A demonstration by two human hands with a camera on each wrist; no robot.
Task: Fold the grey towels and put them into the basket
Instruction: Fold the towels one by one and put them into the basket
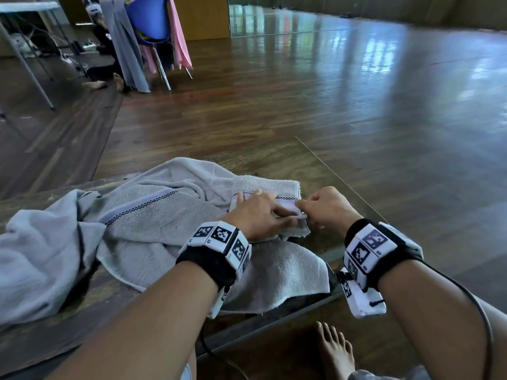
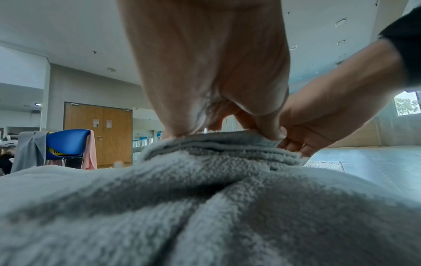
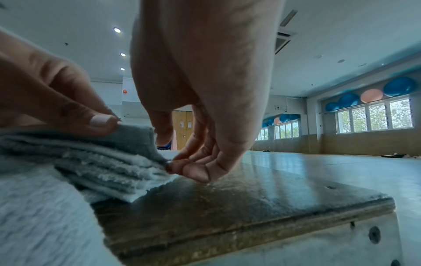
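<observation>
My right hand (image 1: pixel 327 208) pinches the right edge of the folded grey towel (image 1: pixel 270 187), fingertips (image 3: pixel 180 164) curled onto the stacked layers. My left hand (image 1: pixel 260 215) lies on top of the bundle, its thumb (image 3: pixel 100 122) pressing the upper layer down.

The bundle rests on a second, unfolded towel (image 1: pixel 153 215) at the right end of the tabletop (image 3: pixel 250 190), close to its edge.

Risks, as I judge them:
- The pinch catches only some layers; lifting lets the lower folds drop open.
- Terry loops snag the towel beneath and drag it along.
- The bundle slides off the near edge.

No basket is visible in any view.
</observation>
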